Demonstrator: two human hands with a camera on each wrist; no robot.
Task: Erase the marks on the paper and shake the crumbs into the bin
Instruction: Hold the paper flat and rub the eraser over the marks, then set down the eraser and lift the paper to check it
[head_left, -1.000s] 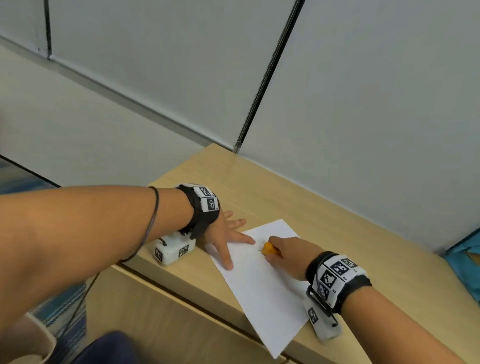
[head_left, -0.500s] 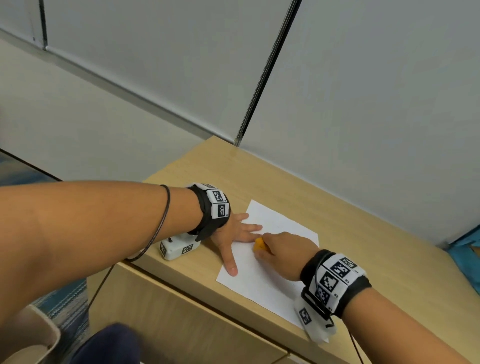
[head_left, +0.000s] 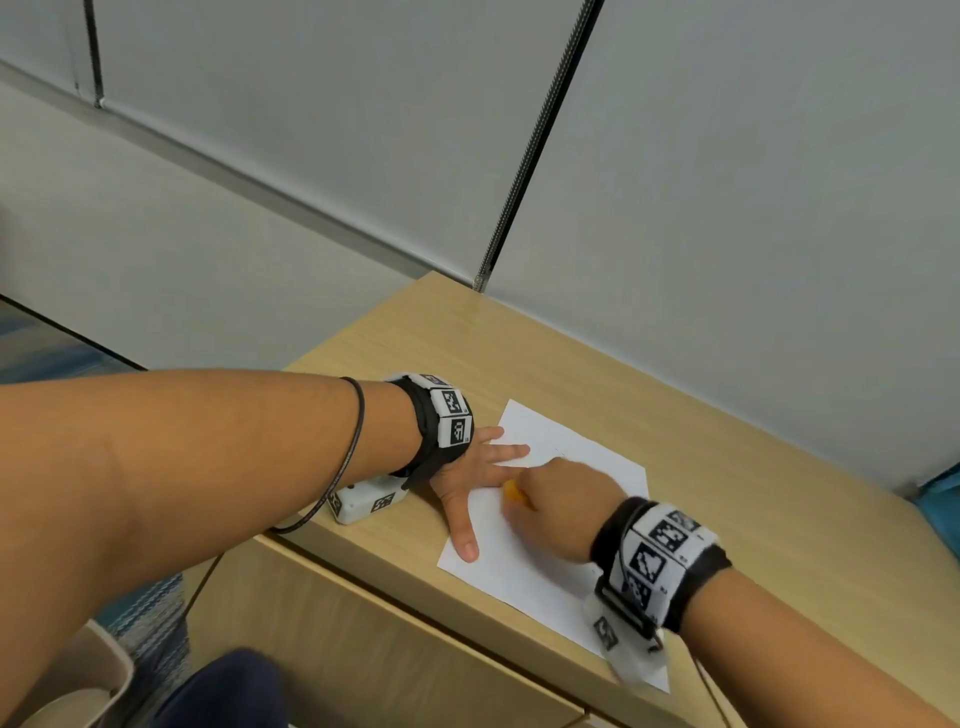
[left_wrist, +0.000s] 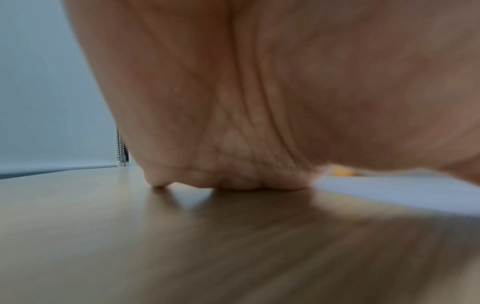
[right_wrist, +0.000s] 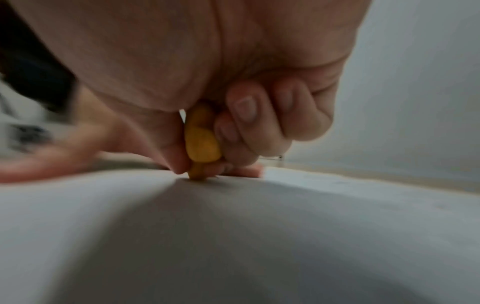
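A white sheet of paper (head_left: 566, 525) lies on the wooden desk (head_left: 701, 467). My left hand (head_left: 478, 467) lies flat with spread fingers on the paper's left edge and holds it down. My right hand (head_left: 561, 499) pinches a yellow-orange eraser (head_left: 513, 491) and presses its tip on the paper just right of the left fingers. In the right wrist view the eraser (right_wrist: 202, 144) sits between thumb and curled fingers, its end on the paper (right_wrist: 233, 236). The left wrist view shows my palm (left_wrist: 246, 102) on the desk and a bit of eraser (left_wrist: 342, 171). A beige bin (head_left: 98, 675) shows at the lower left.
Grey partition walls (head_left: 727, 208) rise behind the desk. A blue object (head_left: 943, 499) sits at the desk's right edge. The desk's front edge and drawer front (head_left: 389, 639) are below my hands; a dark blue shape (head_left: 228, 691) lies beneath.
The right hand with the eraser has shifted left along the paper, closer to the left fingers. The paper has turned slightly on the desk under the left hand.
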